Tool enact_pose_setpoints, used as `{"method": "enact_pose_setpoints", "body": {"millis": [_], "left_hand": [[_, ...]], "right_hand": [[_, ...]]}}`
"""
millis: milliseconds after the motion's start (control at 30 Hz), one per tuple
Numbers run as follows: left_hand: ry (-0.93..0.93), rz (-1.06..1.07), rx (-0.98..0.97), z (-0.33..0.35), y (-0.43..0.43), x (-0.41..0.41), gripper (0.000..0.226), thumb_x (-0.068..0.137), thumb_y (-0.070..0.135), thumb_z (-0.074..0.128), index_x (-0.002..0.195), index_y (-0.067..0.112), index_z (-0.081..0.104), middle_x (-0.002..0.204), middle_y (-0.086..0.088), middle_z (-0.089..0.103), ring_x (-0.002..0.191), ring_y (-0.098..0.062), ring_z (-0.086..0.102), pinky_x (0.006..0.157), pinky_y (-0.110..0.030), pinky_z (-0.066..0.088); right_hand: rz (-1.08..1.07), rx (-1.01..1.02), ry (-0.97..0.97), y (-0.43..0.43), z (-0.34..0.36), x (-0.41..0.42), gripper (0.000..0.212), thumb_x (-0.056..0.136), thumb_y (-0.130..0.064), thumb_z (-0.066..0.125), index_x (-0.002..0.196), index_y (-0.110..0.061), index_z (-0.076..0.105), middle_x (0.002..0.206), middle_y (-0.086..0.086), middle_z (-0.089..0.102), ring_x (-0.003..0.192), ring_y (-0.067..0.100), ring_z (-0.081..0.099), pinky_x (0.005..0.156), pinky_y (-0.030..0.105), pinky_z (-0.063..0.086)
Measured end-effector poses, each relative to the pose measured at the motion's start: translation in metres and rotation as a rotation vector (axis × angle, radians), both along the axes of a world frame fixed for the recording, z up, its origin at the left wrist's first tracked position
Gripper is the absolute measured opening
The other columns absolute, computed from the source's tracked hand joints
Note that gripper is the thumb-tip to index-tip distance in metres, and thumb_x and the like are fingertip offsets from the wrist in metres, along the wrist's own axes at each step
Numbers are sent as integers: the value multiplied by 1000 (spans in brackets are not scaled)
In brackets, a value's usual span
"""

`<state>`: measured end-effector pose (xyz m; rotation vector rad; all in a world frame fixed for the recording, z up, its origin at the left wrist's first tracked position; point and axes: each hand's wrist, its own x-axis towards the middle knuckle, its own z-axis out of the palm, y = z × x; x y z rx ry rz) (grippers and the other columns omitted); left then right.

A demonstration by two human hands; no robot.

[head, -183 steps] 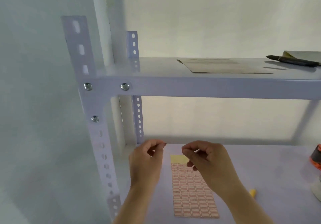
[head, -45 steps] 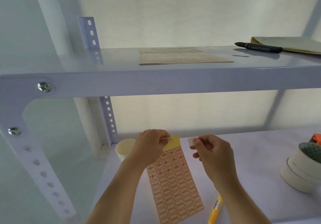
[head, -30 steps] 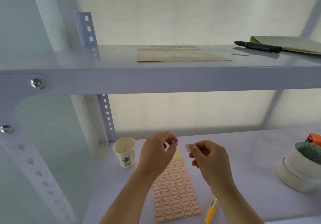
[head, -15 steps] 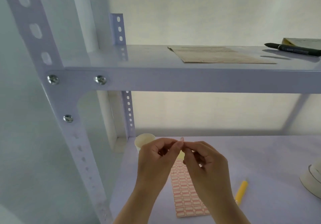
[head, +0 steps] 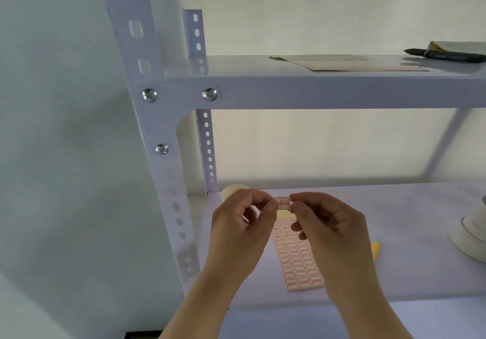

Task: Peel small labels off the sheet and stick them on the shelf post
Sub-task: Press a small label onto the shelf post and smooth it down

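A small white label (head: pixel 283 203) with a red border is stretched between the fingertips of both hands, above the lower shelf. My left hand (head: pixel 240 230) pinches its left end and my right hand (head: pixel 328 229) pinches its right end. Below them the label sheet (head: pixel 297 259), with rows of red-bordered labels, lies flat on the lower shelf (head: pixel 394 233). The pale perforated front shelf post (head: pixel 157 138) stands to the left of my hands, apart from them. A rear post (head: pixel 206 138) rises behind it.
A paper cup (head: pixel 232 190) sits in the shelf's back left corner, partly behind my left hand. A yellow pen (head: pixel 375 249) lies right of the sheet, tape rolls (head: pixel 470 236) at the far right. The upper shelf (head: pixel 315 88) carries another sheet (head: pixel 349 63) and a black marker (head: pixel 447 55).
The peeled label, first held by my right hand alone, is now gripped by both hands and held flat. My left hand let go of the sheet. The view swung left toward the front post.
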<state>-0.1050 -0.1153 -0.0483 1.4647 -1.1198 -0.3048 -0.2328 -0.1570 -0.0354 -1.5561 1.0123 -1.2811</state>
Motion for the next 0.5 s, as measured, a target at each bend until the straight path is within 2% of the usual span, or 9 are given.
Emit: {"method": "enact_pose_setpoints", "body": {"millis": [133,200,400,500], "left_hand": [[-44,9,-20,6,16,-5,23,88,12,68,71,27,68,69,17,64,56,-3,51,52,-12,41],[-55,17,-16,9,23,-8,19,88,14,67,72,24,68,74,14,66,58,-4,52,53,-12,41],[27,73,-15,23,46,-17,20,93,16,65,74,24,68,64,15,61,56,-3,45,55,-13,39],[37,136,-38,29,59,-15,19,94,18,65,76,25,68,59,13,58,54,-4,43,52,-14,38]], "right_hand": [[75,-22,-36,14,7,-4,10,80,-18,75,74,-26,77,66,-2,76,60,22,69,62,37,57],[104,-30,-39,17,10,-7,13,79,-14,76,71,-25,77,63,-2,75,58,21,69,62,37,57],[242,-36,-32,22,24,-11,18,83,-10,74,73,-25,77,64,-4,75,54,13,68,55,17,53],[306,-66,-14,27,31,-4,18,86,-10,70,79,-25,77,69,-7,77,57,11,69,57,17,54]]}}
